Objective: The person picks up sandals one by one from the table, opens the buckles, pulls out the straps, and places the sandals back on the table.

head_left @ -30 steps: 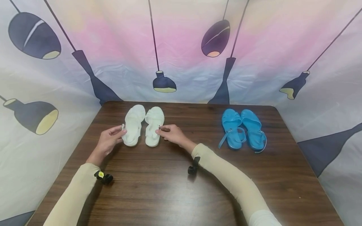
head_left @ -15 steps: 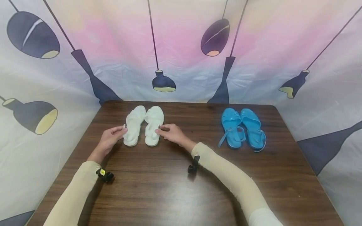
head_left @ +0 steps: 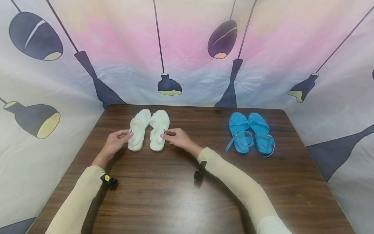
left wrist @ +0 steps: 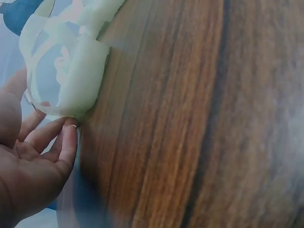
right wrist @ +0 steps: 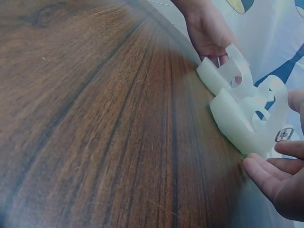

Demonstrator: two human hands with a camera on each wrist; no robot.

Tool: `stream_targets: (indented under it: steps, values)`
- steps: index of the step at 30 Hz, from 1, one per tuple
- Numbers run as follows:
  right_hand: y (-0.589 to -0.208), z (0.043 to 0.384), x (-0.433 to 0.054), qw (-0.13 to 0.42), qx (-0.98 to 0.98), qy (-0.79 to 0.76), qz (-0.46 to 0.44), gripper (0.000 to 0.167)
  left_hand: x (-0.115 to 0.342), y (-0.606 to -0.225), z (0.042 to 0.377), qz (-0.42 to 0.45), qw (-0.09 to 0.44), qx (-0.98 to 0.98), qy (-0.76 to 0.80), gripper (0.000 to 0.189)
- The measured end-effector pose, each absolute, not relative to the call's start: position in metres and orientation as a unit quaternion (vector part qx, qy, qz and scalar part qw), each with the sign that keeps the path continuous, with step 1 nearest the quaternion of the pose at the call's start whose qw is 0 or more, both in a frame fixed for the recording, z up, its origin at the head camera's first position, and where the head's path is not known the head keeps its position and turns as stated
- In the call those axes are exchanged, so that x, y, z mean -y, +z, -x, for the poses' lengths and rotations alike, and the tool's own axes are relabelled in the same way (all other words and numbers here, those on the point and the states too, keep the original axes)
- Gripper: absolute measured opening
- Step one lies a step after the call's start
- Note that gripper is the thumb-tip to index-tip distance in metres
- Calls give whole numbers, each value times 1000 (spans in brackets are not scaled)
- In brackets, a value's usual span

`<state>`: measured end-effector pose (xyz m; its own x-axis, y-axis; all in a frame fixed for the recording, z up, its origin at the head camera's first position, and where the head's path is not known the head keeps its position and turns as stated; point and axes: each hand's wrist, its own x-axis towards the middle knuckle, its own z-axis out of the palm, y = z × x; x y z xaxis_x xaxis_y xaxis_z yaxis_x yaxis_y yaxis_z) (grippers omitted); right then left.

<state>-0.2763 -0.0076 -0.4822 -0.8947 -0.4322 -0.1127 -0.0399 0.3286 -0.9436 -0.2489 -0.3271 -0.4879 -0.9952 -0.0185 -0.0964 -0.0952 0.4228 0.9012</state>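
Observation:
Two white strappy sandals lie side by side at the back left of the table, toes pointing away. My left hand (head_left: pixel 114 143) is at the outer side of the left white sandal (head_left: pixel 139 126), thumb and finger pinching its ankle strap near the buckle. At the outer side of the right white sandal (head_left: pixel 158 130), my right hand (head_left: pixel 180 139) pinches the strap by a metal buckle (right wrist: pixel 284 134). In the left wrist view, fingers (left wrist: pixel 69 142) touch the edge of the pale sandal (left wrist: pixel 88 76). Parts of both straps are hidden behind the fingers.
A pair of blue sandals (head_left: pixel 239 123) with ankle straps lies at the back right of the brown wooden table (head_left: pixel 163 195). Behind the table's far edge hangs a curtain (head_left: pixel 193 39) printed with lamps. A small camera is strapped to each wrist.
My left hand has shifted slightly to the right, and the left white sandal has turned a little, its toe now nearer the other sandal. The right hand holds its place.

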Motion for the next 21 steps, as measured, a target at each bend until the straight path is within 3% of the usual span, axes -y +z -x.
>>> stream_targets:
  steps: [6,16,21]
  values:
    - [-482,277,4,178,-789,-571,140,56,324,-480,245,55,21,-838,543,76]
    - [-468,274,-19,138,-801,-562,152,59,292,-456,237,28,-155,-859,486,49]
    - [-458,270,-44,75,-799,-567,186,55,258,-439,229,-28,-189,-846,497,38]
